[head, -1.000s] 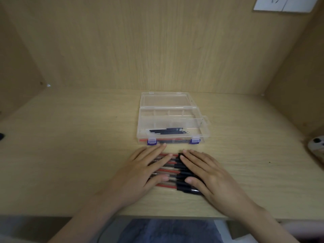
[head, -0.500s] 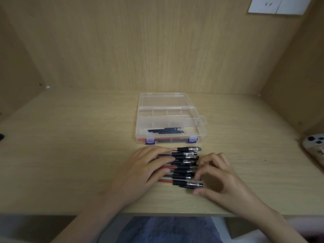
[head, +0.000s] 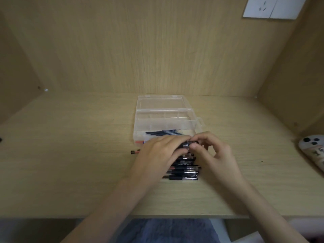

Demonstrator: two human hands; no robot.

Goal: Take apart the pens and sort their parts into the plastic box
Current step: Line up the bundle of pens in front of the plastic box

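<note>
A clear plastic box (head: pixel 152 120) lies open on the wooden desk, lid folded back. Several dark refills (head: pixel 164 132) lie in its near compartment. In front of it is a row of black and red pens (head: pixel 185 173). My left hand (head: pixel 157 155) grips one pen (head: pixel 190 144) from the far end of the row, its fingers curled over the barrel. My right hand (head: pixel 212 151) pinches that pen's black cap end between thumb and fingers. The pen's red rear tip (head: pixel 135 151) pokes out left of my left hand.
A phone in a patterned case (head: pixel 313 149) lies at the desk's right edge. Wooden walls close the desk in at the back and both sides, with a white socket plate (head: pixel 270 7) at the upper right.
Both hands lay flat on the row of pens a second ago. They have since lifted one pen at the far end; the left now grips its barrel, the right pinches its cap end.
</note>
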